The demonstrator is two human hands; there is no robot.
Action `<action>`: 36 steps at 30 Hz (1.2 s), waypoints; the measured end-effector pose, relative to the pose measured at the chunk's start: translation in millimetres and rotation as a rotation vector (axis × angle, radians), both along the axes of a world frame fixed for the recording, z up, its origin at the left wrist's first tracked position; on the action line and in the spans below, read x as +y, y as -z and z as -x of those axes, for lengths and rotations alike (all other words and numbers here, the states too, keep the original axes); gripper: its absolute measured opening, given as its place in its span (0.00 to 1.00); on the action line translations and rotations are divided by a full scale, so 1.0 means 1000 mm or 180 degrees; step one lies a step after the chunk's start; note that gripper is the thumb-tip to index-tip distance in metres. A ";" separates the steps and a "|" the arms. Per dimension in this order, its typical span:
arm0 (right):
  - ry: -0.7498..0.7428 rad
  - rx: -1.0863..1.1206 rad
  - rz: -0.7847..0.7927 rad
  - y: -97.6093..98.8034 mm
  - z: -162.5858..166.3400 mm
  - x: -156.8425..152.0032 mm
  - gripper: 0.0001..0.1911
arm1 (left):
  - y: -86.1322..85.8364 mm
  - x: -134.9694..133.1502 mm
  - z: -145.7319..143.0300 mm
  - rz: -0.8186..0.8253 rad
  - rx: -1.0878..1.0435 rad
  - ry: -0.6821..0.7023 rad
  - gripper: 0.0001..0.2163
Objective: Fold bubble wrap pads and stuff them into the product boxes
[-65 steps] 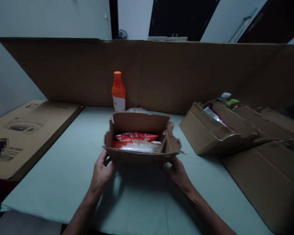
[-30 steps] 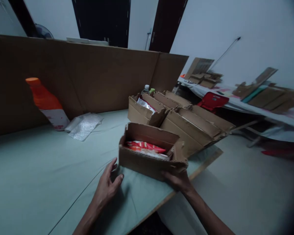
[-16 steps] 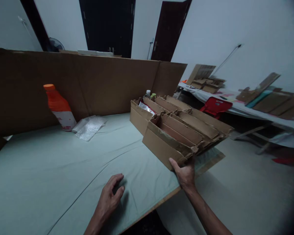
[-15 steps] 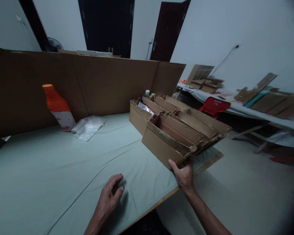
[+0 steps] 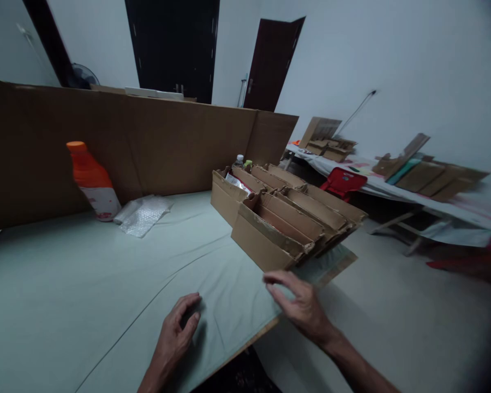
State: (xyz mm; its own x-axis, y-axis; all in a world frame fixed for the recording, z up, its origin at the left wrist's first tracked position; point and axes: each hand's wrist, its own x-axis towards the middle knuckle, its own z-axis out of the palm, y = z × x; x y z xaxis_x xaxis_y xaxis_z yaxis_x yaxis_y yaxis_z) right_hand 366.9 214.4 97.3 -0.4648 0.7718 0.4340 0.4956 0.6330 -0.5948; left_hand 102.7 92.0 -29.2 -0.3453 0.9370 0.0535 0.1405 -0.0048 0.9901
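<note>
"What's on the left?"

"An orange bottle with a white label, standing on the desk in front of a brown cardboard panel. Bubble wrap lies just beside it on the pale green cloth."

"And the left hand?"

"Low at the cloth, its grip loosely parted, thumb away from the bent fingers. Whether it touches, I can't tell."

"Next along?"

"Open-topped cardboard boxes, grouped toward the desk's right side. The back-left one holds a silver and red packet; a white-capped bottle shows behind it."

"Where's the nearest box?"

"At the front of the group, close against its neighbours, near the desk's edge. I see a reddish-brown inner wall, but not its floor."

"And the right hand?"

"Just beside that box's near corner, its grip fairly wide, a gap between thumb and fingers. The fingertips are blurred."

"Farther right?"

"A red chair, then a second desk carrying cardboard pieces."
</note>
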 end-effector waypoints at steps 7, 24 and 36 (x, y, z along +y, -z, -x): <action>0.0071 -0.0610 -0.0121 -0.092 0.011 0.120 0.15 | -0.002 -0.002 0.003 0.0172 -0.0133 0.0055 0.21; 0.0305 -0.0990 -0.0705 -0.113 0.021 0.132 0.13 | -0.085 0.025 -0.024 0.0509 -0.0420 -0.0194 0.26; 0.0401 -0.1509 -0.0239 -0.129 -0.029 0.199 0.15 | -0.104 0.075 -0.067 0.0750 -0.2347 -0.0541 0.39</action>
State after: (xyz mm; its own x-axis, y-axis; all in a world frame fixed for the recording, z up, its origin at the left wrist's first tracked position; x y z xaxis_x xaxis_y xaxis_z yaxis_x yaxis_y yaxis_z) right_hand 395.8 413.5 225.9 -0.5296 0.8093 0.2540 0.7760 0.5832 -0.2403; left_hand 169.7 167.0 74.5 -0.3538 0.8265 -0.4379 -0.5720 0.1792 0.8004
